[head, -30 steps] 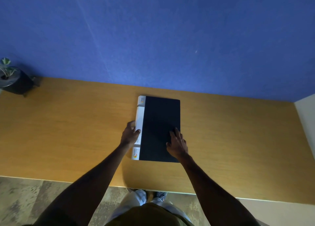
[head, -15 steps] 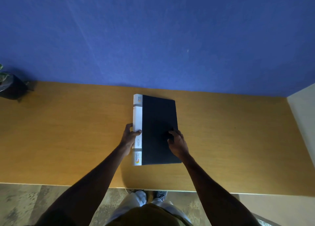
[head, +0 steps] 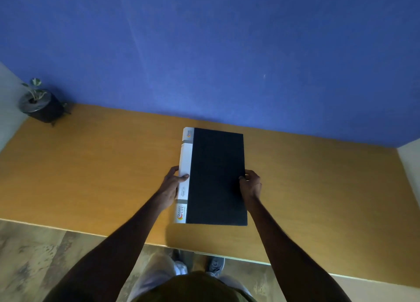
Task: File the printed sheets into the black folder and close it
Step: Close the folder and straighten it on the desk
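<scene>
Wooden table: closed black folder, potted plant far-left corner.

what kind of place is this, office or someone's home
Probably an office or study corner, though a home desk is possible: a plain wooden desk against a blue wall, a black folder, and a small potted plant.

I see the black folder closed on the wooden worktop, its white spine facing left with "SMART LIFE" labels. My left hand grips the spine, thumb lying over its top face. My right hand clasps the folder's right edge, fingers curled onto the cover. A potted plant stands at the worktop's far left corner against the blue wall.
</scene>
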Demonstrator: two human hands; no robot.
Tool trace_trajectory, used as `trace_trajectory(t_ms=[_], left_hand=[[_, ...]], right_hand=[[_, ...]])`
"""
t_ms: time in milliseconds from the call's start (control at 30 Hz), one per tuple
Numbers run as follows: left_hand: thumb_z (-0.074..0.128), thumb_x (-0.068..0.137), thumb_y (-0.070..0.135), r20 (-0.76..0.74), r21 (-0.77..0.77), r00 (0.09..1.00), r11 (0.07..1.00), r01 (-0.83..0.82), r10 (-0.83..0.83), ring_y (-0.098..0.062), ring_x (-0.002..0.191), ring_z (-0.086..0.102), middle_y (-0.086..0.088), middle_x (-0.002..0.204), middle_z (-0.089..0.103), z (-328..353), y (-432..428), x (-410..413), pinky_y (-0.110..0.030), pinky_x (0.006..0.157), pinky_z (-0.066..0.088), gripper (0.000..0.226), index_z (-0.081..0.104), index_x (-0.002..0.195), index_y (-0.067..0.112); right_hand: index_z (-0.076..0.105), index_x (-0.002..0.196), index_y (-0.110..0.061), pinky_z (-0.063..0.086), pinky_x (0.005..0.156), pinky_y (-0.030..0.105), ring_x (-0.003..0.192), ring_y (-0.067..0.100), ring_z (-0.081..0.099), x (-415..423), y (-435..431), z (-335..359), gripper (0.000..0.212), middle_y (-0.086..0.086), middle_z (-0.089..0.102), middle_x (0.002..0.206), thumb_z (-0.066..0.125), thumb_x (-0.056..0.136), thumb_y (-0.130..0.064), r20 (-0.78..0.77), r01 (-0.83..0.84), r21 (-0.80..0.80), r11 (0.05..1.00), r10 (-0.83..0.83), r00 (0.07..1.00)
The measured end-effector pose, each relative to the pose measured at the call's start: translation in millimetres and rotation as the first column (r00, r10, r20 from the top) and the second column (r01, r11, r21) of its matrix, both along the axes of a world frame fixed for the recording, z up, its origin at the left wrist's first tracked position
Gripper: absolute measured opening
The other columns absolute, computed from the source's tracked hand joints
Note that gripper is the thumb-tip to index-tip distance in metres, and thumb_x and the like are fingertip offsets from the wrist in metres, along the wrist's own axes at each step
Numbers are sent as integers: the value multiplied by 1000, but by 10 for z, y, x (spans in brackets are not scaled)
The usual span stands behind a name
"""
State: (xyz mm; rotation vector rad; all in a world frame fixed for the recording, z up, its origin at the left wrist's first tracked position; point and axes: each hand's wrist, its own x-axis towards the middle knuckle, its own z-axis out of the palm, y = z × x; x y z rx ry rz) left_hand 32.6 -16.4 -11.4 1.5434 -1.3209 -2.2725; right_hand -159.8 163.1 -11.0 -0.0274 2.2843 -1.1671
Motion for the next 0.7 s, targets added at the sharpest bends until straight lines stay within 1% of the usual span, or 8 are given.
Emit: trace_trajectory(t_ms=[100,167,233,300,400,500,633,700], left_hand=[[67,103,6,3,-3,999,999,-45,45,-49,137,62,-27,146,64,10,-181,178,-58,109,55,56,48,154,15],[66,102,6,12,-8,997,997,-82,82,-50,137,62,-27,145,65,-8,-347,315,-59,113,52,55,51,154,14],[64,103,5,13,-33,994,993,-110,111,-49,135,63,-26,144,66,-27,-533,465,-59,113,52,52,54,153,13],[63,104,5,20,-82,993,990,-112,114,-47,130,65,-24,144,67,-42,-742,615,-60,116,51,47,58,151,9],[63,106,6,48,-150,991,982,-113,122,-51,133,64,-24,144,67,-47,-1108,834,-66,120,49,42,61,148,6],[63,106,2,46,-208,988,969,-134,147,-52,131,64,-25,143,67,-69,-1513,1039,-62,114,52,43,61,149,7],[63,103,-7,93,-274,972,944,-185,218,-49,130,65,-28,146,64,-143,-2057,1259,-54,103,57,54,52,154,6],[65,102,-7,123,-289,964,938,-191,235,-50,135,62,-28,147,63,-196,-2296,1362,-51,100,57,54,53,153,6]], right_hand=[[71,138,-9,59,104,43,123,35,69,81,-215,46,39,15,76,132,58,102,-5,10,-21,-22,1000,22,1000],[73,136,-10,58,97,37,115,30,69,162,-403,55,36,13,76,131,59,102,-6,11,-44,-21,999,45,999],[72,133,-8,56,93,36,108,26,66,275,-619,55,33,12,76,129,60,102,-7,15,-62,-12,998,62,998],[71,133,-7,58,97,40,110,28,67,419,-849,56,32,13,75,130,61,102,-7,36,-69,-3,998,69,997],[68,134,-5,59,100,42,109,26,66,689,-1223,38,34,14,74,130,62,101,-6,72,-74,0,997,74,995],[68,135,-3,60,102,46,118,32,69,950,-1614,-15,34,16,74,131,62,101,-5,105,-76,-10,997,77,992],[70,133,-2,59,93,41,110,31,68,1261,-2115,-94,35,18,73,130,64,99,-5,147,-69,20,997,66,987],[71,131,-3,61,94,42,115,35,71,1392,-2353,-122,35,19,73,130,66,97,-6,174,-54,47,997,45,984]])
